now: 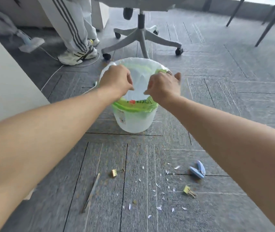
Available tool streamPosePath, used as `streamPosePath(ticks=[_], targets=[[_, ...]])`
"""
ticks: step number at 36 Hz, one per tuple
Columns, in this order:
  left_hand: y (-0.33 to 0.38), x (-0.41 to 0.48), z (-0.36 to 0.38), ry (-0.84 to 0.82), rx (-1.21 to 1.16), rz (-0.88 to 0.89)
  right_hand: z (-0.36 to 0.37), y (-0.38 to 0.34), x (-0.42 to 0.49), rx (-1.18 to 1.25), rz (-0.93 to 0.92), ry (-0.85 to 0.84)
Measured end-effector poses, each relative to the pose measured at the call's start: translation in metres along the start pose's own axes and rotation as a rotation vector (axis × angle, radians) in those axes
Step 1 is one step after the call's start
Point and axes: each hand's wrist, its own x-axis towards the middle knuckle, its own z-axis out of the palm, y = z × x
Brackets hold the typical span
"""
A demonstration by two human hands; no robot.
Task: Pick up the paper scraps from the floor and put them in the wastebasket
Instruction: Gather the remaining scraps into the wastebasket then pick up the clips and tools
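A white wastebasket with a clear and green liner stands on the grey carpet ahead of me. Both my hands hover over its mouth. My left hand is above the left rim with fingers curled inward. My right hand is above the right rim, fingertips bunched and pointing down into the bin. I see no scrap between the fingers of either hand. Several small white paper scraps lie scattered on the carpet near me, in front of the bin.
Two gold binder clips, a blue stapler-like tool and a thin stick lie among the scraps. Behind the bin are an office chair base and a person's legs. A white cabinet flanks the left.
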Motion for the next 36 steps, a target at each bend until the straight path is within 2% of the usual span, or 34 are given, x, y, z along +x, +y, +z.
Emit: streamPosePath(ticks=[3,6,9,15,18,22,29,36], targets=[[0.006,-0.002,-0.002,0.024,-0.020,0.006,0.000,-0.004,-0.001,0.041,0.003,-0.034],[0.016,-0.007,-0.004,-0.018,0.074,0.014,-0.001,-0.009,-0.005,0.008,-0.089,-0.111],[0.016,-0.012,-0.001,-0.062,0.133,0.031,-0.004,-0.007,-0.013,0.036,-0.138,-0.097],[0.010,-0.069,0.010,0.176,-0.119,0.183,0.001,0.022,-0.077,0.242,-0.136,0.112],[0.001,-0.118,0.034,0.204,-0.317,0.270,0.023,0.043,-0.131,0.311,-0.153,0.125],[-0.012,-0.182,0.078,0.023,-0.383,0.244,0.068,0.064,-0.208,0.259,-0.160,-0.079],[-0.033,-0.232,0.143,-0.336,-0.229,0.145,0.127,0.090,-0.294,0.099,-0.164,-0.477],[-0.043,-0.272,0.179,-0.517,-0.063,0.054,0.146,0.097,-0.323,0.068,-0.237,-0.608]])
